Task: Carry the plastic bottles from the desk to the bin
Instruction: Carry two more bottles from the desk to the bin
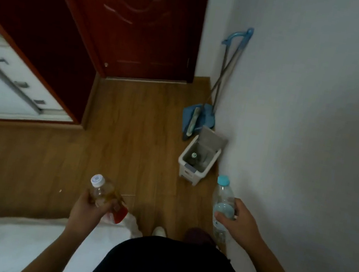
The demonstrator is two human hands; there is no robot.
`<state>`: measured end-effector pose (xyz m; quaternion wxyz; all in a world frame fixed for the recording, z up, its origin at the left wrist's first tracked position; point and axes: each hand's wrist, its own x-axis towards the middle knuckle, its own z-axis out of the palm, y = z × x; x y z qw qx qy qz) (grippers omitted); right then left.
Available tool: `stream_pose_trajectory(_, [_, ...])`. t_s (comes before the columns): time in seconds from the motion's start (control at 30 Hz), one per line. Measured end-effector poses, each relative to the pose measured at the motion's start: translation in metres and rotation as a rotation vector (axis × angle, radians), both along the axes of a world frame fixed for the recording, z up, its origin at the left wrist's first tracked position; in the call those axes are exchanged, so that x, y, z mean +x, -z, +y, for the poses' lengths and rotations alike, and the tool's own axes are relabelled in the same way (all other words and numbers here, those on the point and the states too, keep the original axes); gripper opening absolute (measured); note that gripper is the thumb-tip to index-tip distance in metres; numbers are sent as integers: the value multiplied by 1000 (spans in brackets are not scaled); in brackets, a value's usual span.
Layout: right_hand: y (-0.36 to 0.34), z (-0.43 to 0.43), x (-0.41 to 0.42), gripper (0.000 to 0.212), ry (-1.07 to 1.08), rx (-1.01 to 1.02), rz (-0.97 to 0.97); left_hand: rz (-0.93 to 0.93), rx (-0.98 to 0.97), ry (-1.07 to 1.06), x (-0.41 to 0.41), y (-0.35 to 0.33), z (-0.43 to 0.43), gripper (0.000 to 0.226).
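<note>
Wooden floor (128, 127) stretches ahead to a white bin (198, 160) standing open against the wall. Our left hand (87, 208) grips a white-capped bottle (103, 192), fingers wrapped around it. Our right hand (240, 223) clasps a blue-capped bottle (223, 196), near the bin.

we count three plastic bottles in all: one with a white cap (103, 192) in our left hand (85, 211) at seven o'clock, one with a blue cap (223, 201) in our right hand (238, 225) at five o'clock, and one (193, 158) standing inside the bin (198, 162) at three o'clock. we count two hands, one bin, one door (142, 21) at twelve o'clock, and one blue dustpan (196, 118) with one broom (226, 72) at two o'clock.
</note>
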<state>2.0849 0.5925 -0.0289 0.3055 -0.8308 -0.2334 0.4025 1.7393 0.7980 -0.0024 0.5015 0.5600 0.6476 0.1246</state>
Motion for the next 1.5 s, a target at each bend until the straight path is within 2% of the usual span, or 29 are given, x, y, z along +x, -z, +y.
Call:
stream_pose_trajectory(0.03, [-2,3,6,54,23,3,1,5,14,39,16,-3,17,59])
stream_pose_trajectory(0.13, [-3,16,25,88,98,-1,-4,-7,43,128,63,-5,61,43])
stream_pose_trajectory(0.2, [0,29,40,83,115,-25,-8,-14,56,169,91,-1,87,43])
stream_pose_trajectory(0.3, [4,57,67,99,104,-31,16,-7,52,205,127,4,119,48])
stream_pose_trajectory(0.4, [11,90,91,59,88,-30,22,10,67,210,157,6,144,53])
stream_pose_trajectory(0.43, [14,104,102,52,88,-25,31,18,74,212,168,6,154,53])
stream_pose_trajectory(0.67, [27,191,160,61,29,27,117,39,105,263,250,9,202,58])
stream_pose_trajectory(0.8, [39,222,179,52,55,35,108,40,61,340,283,26,221,63])
stream_pose_trajectory(0.9, [57,237,187,57,74,1,127,30,31,402,311,45,233,69])
stream_pose_trajectory(1.03, [95,249,192,63,96,-79,127,6,9,484,344,91,245,82])
stream_pose_trajectory(1.17, [150,254,193,76,229,-80,166,0,-101,572,372,165,250,68])
stream_pose_trajectory(1.37, [261,272,194,63,408,-37,127,-60,-166,781,403,296,254,69])
stream_pose_trajectory(1.5, [324,279,189,60,490,9,63,-55,-77,836,416,361,250,67])
